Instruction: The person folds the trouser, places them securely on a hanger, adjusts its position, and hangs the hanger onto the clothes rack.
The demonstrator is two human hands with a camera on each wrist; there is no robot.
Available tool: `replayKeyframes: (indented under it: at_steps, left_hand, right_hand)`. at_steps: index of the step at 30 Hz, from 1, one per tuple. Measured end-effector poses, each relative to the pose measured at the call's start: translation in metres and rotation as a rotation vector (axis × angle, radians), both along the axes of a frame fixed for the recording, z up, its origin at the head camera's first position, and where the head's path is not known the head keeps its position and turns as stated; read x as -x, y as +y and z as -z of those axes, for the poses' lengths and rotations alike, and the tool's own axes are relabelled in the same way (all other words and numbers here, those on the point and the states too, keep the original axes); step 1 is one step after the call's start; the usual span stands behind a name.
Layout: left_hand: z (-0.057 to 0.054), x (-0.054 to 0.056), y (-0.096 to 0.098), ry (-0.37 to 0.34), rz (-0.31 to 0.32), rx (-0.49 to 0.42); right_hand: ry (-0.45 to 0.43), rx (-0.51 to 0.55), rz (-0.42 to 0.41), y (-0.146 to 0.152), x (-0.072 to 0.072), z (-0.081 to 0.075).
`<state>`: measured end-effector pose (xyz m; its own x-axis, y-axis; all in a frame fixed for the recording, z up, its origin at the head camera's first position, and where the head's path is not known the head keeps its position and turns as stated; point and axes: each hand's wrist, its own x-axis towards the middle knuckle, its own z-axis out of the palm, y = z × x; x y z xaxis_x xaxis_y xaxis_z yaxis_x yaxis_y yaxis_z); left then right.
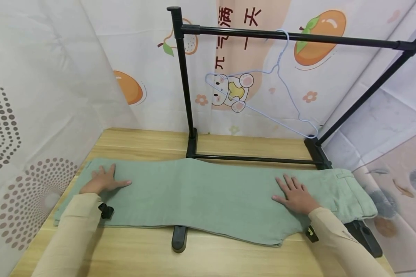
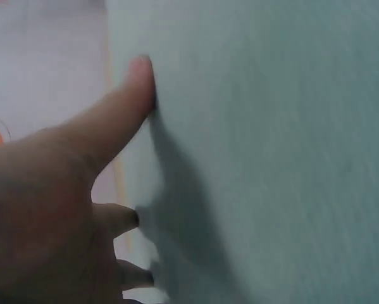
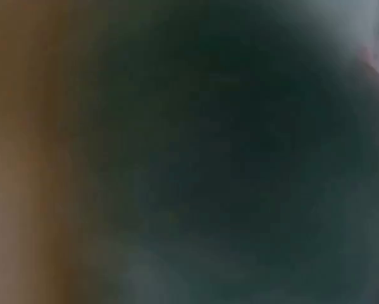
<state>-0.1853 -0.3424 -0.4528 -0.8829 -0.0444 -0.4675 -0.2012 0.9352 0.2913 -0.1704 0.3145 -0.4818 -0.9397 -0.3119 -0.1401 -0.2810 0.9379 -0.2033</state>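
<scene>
Trousers (image 1: 208, 196), green, lie flat on the counter (image 1: 145, 254), long axis running left to right between our hands. Left hand (image 1: 104, 180) presses the leg end, right hand (image 1: 296, 196) the waist end; fingers (image 2: 123, 107) of both are spread flat.

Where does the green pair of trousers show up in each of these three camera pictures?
Head: the green trousers lie flat across the wooden table, spanning the middle of the picture.
Left wrist: the green cloth fills the right and centre.
Right wrist: too blurred and dark to tell.
Shared landmark: the left hand pressing flat on the cloth, seen in the head view and close up in the left wrist view.
</scene>
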Motion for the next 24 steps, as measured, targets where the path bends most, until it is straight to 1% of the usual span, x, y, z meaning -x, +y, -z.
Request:
replayKeyframes:
  at_steps: [3, 6, 8, 10, 14, 18, 20, 21, 22, 24]
  left_hand:
    - [0.002, -0.001, -0.004, -0.032, -0.021, -0.01]
    - [0.001, -0.001, -0.006, -0.048, -0.026, -0.024]
    - [-0.001, 0.0, -0.008, -0.055, -0.025, -0.028]
    - [-0.003, 0.001, -0.01, -0.065, -0.027, -0.029]
    - [-0.005, 0.004, -0.011, -0.069, -0.028, -0.022]
    - [-0.004, 0.005, -0.012, -0.072, -0.031, -0.012]
    - [-0.003, 0.005, -0.01, -0.073, -0.031, -0.002]
    - [-0.003, 0.004, -0.008, -0.06, -0.024, 0.008]
    - [-0.004, 0.003, -0.005, -0.041, -0.004, 0.026]
    - [-0.006, -0.003, 0.007, -0.021, 0.033, 0.043]
  right_hand:
    - [-0.043, 0.002, 0.058, 0.015, -0.003, 0.009]
    - [-0.061, 0.003, 0.13, 0.036, -0.002, 0.012]
    - [-0.052, -0.012, 0.165, 0.049, -0.001, 0.013]
    - [-0.02, -0.025, 0.193, 0.063, -0.001, 0.014]
    - [0.023, -0.037, 0.219, 0.08, -0.003, 0.018]
    - [0.01, -0.024, 0.217, 0.083, -0.005, 0.02]
    - [-0.006, -0.03, 0.212, 0.08, -0.004, 0.018]
    - [-0.015, -0.037, 0.21, 0.077, -0.003, 0.016]
    - [-0.025, -0.043, 0.203, 0.074, -0.002, 0.014]
    - [-0.046, -0.046, 0.177, 0.059, -0.003, 0.006]
